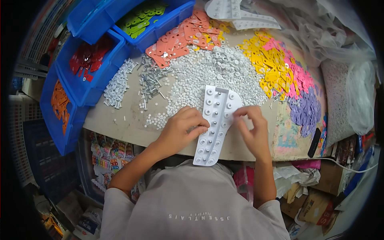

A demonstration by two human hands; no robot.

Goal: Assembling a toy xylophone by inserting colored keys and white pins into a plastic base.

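A long white plastic holder (pixel 212 136) lies at the table's front edge, its near end jutting over it. Round white sockets line both sides, and a middle channel carries a row of small shiny metal pins or balls (pixel 214 123). At the holder's left rim is my left hand (pixel 182 129), thumb and forefinger closed together; whatever they pinch is too small to make out. My right hand (pixel 255 130) hovers by the holder's right edge, fingers curved, thumb and forefinger slightly apart, with nothing visible between them. Beyond the holder spreads a heap of small white round caps (pixel 224 64).
Blue bins (pixel 86 86) at left hold red, orange and green pieces. Loose piles include white rivets (pixel 118 86), metal pins (pixel 152 80), and coral (pixel 176 40), yellow (pixel 270 64), pink (pixel 300 78) and purple tabs (pixel 306 110). Another white holder (pixel 242 14) lies far back; a filled clear bag (pixel 346 96) stands right.
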